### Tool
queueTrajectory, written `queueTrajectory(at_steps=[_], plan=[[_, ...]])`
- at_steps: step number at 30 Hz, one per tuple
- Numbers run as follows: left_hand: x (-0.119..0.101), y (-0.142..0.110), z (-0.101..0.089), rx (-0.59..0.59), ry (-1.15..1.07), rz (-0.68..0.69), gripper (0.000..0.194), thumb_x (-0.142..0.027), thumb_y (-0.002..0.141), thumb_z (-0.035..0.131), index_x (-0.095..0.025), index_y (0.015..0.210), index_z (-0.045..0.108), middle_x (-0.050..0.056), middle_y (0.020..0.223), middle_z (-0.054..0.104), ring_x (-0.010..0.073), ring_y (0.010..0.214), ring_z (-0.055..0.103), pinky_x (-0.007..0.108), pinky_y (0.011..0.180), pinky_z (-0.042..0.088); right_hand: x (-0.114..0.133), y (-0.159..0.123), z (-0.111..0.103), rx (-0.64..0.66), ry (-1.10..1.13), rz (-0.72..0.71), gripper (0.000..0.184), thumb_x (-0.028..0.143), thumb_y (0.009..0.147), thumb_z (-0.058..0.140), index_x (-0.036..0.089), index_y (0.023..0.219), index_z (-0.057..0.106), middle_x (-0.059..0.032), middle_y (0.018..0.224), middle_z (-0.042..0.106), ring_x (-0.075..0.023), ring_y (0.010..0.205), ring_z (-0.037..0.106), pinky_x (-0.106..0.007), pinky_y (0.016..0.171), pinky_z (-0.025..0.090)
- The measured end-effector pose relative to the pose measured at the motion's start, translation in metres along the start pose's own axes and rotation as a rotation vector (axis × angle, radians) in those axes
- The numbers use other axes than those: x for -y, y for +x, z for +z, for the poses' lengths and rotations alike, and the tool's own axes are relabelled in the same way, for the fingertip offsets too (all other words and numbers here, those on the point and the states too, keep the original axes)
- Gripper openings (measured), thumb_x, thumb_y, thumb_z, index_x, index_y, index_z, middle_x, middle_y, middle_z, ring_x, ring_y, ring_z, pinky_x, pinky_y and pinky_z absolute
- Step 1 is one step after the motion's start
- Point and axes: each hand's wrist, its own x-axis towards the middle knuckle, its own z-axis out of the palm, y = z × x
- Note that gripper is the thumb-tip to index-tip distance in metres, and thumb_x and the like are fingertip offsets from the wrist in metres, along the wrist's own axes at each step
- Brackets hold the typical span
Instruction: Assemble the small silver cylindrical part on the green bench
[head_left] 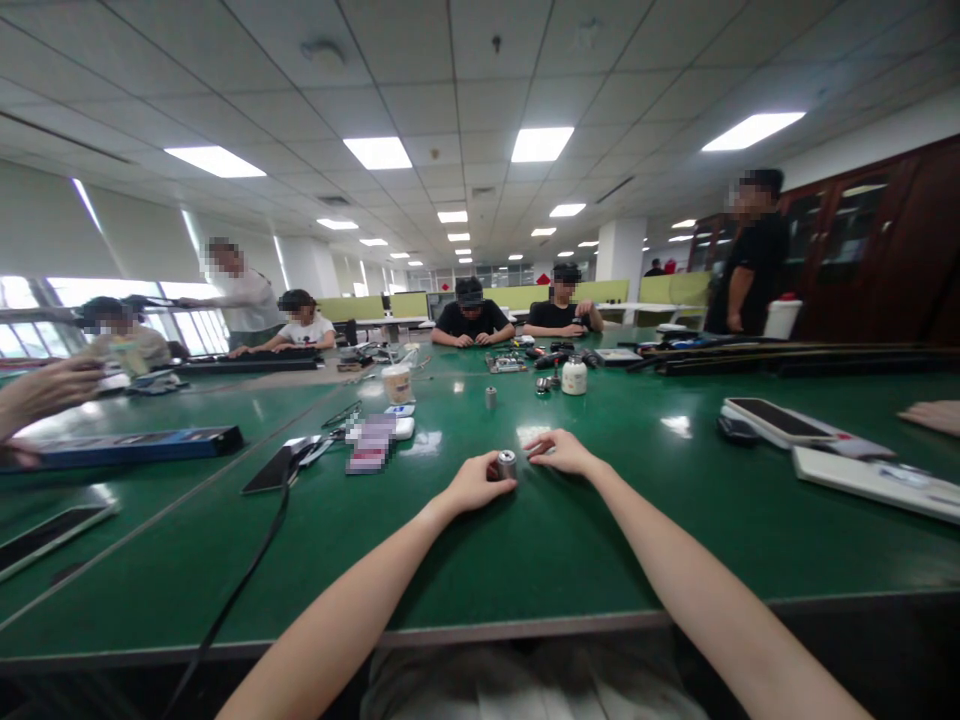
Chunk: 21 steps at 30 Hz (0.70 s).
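A short silvery metal cylinder (507, 464) with a dark hole in its top stands upright on the green table. My left hand (476, 482) is closed around its left side, thumb in front. Just to the right of it, my right hand (561, 452) hovers with bent fingers slightly apart, pointing toward the cylinder across a small gap. Nothing shows in that hand. Farther back, a second, similar metal cylinder (490, 398) stands upright by itself.
Left of my hands lie a phone (270, 468), a black cable (259, 560) and a paper cup (397, 383). A white jar (574, 376) stands behind. Another phone (780, 419) and a white slab (874, 478) lie to the right. Several people sit or stand around.
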Motion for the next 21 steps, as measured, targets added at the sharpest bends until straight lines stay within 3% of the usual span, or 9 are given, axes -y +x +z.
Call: queueTrajectory(at_steps=[5, 11, 15, 21], plan=[[-0.001, 0.003, -0.002, 0.032, -0.058, -0.029, 0.049, -0.036, 0.069, 0.071, -0.015, 0.113, 0.065, 0.006, 0.096, 0.071, 0.0199, 0.082, 0.063, 0.03, 0.078, 0.05, 0.005, 0.002, -0.001, -0.048, 0.115, -0.022, 0.038, 0.024, 0.066, 0.075, 0.012, 0.101, 0.072, -0.0107, 0.087, 0.075, -0.0246, 0.085, 0.071, -0.037, 0.08, 0.055], [0.002, 0.005, -0.003, 0.057, -0.095, -0.012, 0.043, -0.036, 0.069, 0.071, -0.014, 0.105, 0.067, 0.005, 0.089, 0.071, 0.0197, 0.08, 0.062, 0.03, 0.077, 0.048, 0.046, -0.002, 0.004, -0.052, 0.183, -0.168, 0.041, 0.038, 0.07, 0.074, 0.014, 0.103, 0.071, -0.0104, 0.091, 0.075, -0.0235, 0.086, 0.071, -0.037, 0.081, 0.055], [0.004, 0.005, -0.002, 0.057, -0.099, -0.013, 0.043, -0.036, 0.069, 0.07, -0.013, 0.105, 0.066, 0.005, 0.089, 0.07, 0.0193, 0.079, 0.061, 0.03, 0.076, 0.048, 0.067, -0.008, 0.013, -0.024, 0.17, -0.207, 0.038, 0.037, 0.071, 0.073, 0.014, 0.1, 0.071, -0.0093, 0.089, 0.075, -0.0225, 0.085, 0.071, -0.037, 0.082, 0.055], [0.004, 0.006, -0.003, 0.065, -0.085, -0.007, 0.043, -0.037, 0.07, 0.069, -0.013, 0.106, 0.065, 0.004, 0.089, 0.069, 0.0184, 0.079, 0.06, 0.029, 0.075, 0.047, 0.072, -0.009, 0.015, -0.112, 0.161, -0.218, 0.027, 0.031, 0.072, 0.071, 0.015, 0.093, 0.072, -0.008, 0.084, 0.075, -0.0214, 0.081, 0.071, -0.035, 0.078, 0.055]])
